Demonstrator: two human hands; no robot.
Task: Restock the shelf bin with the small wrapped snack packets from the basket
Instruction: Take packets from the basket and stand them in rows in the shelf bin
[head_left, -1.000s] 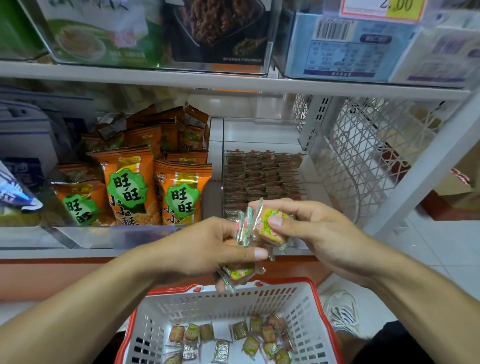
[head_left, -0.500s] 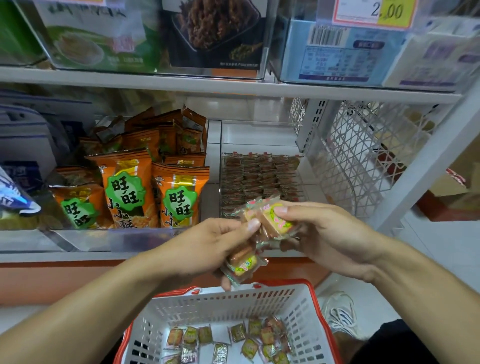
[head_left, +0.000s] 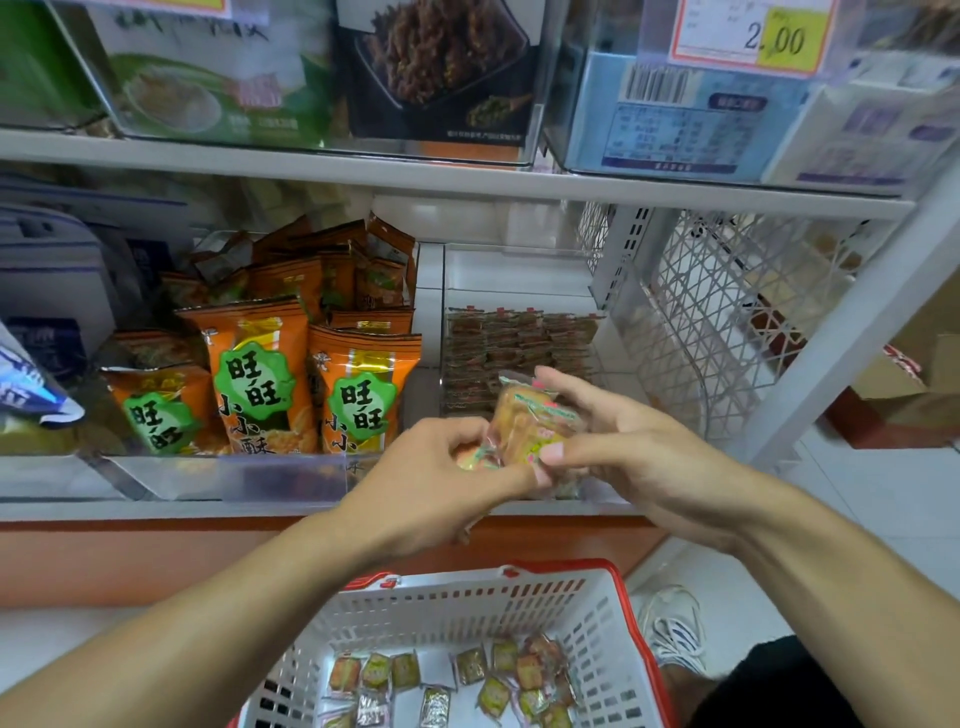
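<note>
Hands meet in front of the clear shelf bin (head_left: 519, 270), where rows of small packets already lie: the right hand (head_left: 639, 457) pinches a stack of wrapped snack packets (head_left: 530, 423) between thumb and fingers, and the left hand (head_left: 436, 478) curls round more packets, its fingertips touching the stack. Below, the white basket (head_left: 457, 603) with a red rim holds over 10 loose packets (head_left: 470, 667) on its floor.
</note>
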